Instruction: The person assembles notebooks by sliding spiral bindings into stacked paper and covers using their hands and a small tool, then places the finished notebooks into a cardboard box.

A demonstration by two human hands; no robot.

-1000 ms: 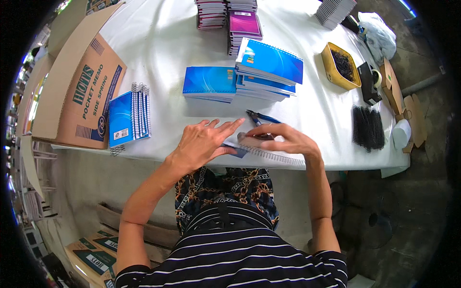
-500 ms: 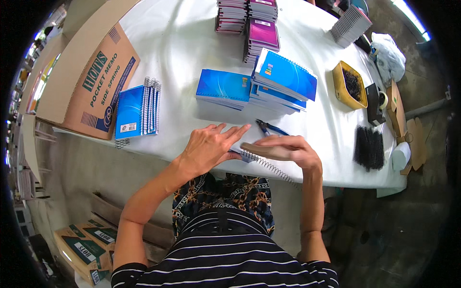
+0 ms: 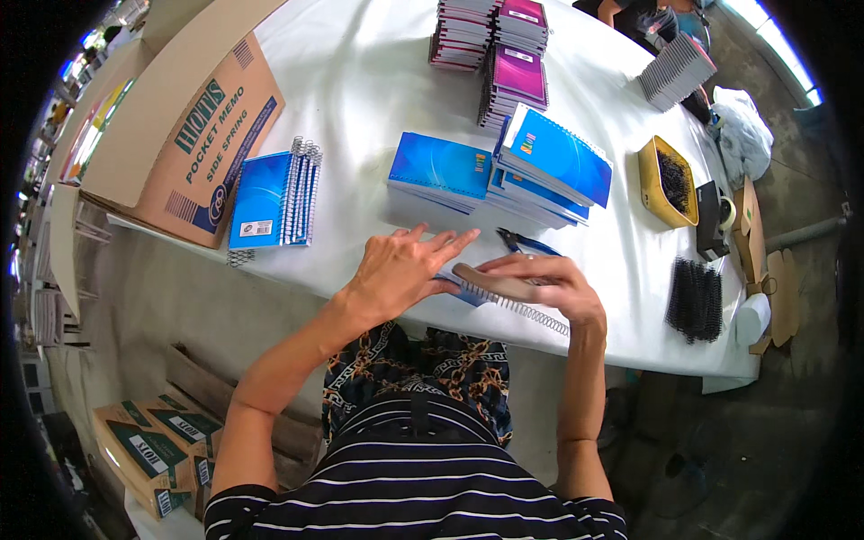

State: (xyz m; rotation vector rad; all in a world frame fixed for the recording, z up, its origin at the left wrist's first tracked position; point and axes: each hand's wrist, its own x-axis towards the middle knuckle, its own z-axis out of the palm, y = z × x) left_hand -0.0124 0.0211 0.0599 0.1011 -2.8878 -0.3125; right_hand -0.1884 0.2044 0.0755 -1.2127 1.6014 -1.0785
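At the near edge of the white table (image 3: 360,81), left hand (image 3: 400,270) lies flat, open, on a small notebook (image 3: 454,286); right hand (image 3: 544,279) pinches its spiral coil (image 3: 522,308). Risk: coil overhanging the table edge may snag and deform.

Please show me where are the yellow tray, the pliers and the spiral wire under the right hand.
yellow tray (image 3: 650,184), head view, on its left wall.
pliers (image 3: 526,243), head view, on the blue handles.
spiral wire (image 3: 540,317), head view, on the coil past the right hand (image 3: 540,281).
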